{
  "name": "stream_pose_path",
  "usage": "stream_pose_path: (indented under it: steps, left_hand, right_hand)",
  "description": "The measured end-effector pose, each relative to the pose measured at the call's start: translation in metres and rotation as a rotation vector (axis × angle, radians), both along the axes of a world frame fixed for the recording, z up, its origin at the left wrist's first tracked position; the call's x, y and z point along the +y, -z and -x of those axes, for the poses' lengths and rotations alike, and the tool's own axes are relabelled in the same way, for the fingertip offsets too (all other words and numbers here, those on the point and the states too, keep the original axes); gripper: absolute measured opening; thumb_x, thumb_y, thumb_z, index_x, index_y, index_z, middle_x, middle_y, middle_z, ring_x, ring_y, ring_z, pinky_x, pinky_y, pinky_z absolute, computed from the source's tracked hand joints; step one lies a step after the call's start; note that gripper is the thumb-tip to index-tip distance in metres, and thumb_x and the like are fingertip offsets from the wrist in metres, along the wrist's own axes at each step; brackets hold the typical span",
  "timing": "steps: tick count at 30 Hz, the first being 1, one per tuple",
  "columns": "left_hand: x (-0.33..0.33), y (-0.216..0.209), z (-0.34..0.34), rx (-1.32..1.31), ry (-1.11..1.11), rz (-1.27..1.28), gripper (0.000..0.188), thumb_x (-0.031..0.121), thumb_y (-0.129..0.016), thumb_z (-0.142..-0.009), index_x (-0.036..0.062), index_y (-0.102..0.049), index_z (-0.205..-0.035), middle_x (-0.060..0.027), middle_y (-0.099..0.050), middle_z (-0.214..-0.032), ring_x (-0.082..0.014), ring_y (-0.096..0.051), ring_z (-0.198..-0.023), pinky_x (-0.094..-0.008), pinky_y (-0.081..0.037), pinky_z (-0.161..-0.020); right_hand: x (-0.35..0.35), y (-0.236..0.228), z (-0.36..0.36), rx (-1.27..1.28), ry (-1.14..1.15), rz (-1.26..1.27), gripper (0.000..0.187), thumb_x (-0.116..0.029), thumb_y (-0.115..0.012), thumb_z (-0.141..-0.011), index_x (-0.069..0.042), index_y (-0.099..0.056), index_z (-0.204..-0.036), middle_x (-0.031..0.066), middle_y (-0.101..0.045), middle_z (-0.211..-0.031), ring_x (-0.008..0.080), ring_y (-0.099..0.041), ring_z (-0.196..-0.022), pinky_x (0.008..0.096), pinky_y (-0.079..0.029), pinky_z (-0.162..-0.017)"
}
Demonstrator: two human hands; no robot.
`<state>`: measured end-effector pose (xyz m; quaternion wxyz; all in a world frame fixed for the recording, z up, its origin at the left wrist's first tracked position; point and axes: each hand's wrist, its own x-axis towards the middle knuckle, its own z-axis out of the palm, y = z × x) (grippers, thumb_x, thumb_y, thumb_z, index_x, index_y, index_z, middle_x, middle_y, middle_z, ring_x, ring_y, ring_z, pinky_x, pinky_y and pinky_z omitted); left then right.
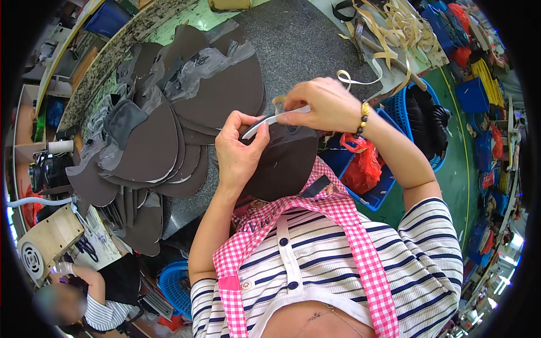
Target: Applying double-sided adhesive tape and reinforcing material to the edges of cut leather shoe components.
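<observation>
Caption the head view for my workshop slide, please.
Left hand steadies a dark brown piece while right hand presses a pale strip along its edge.

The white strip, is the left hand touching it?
Touching. The head view shows the left hand with its fingertips pinching the lower end of the white strip against the dark brown piece, while the right hand holds the other end.
</observation>
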<state>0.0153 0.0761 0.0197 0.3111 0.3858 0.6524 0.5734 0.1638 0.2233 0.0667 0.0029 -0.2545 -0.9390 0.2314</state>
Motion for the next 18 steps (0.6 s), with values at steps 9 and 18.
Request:
stream_pose_path:
  steps: [9, 18]
  left_hand:
    - [-0.008, 0.001, -0.01, 0.309, 0.173, -0.365, 0.015, 0.004, -0.073, -0.081, 0.0059, -0.061, -0.089, -0.0073, -0.067, -0.085, -0.0152, -0.061, -0.072, -0.0274, -0.05, -0.068]
    - [0.001, 0.03, -0.039, 1.261, 0.268, -0.124, 0.059, 0.038, -0.071, -0.081, 0.0062, -0.056, -0.128, -0.0103, -0.051, -0.125, -0.0268, -0.05, -0.113, -0.0482, -0.037, -0.1]
  right_hand:
    - [0.023, 0.028, -0.01, 0.27, 0.323, 0.077, 0.033, -0.034, -0.065, -0.084, -0.002, -0.067, -0.088, 0.0165, -0.067, -0.075, 0.0325, -0.067, -0.071, 0.0397, -0.051, -0.067]
    - [0.016, 0.025, -0.006, 0.467, 0.28, 0.248, 0.024, -0.007, -0.074, -0.077, -0.004, -0.059, -0.096, 0.0081, -0.066, -0.074, 0.0155, -0.065, -0.07, 0.0318, -0.05, -0.065]
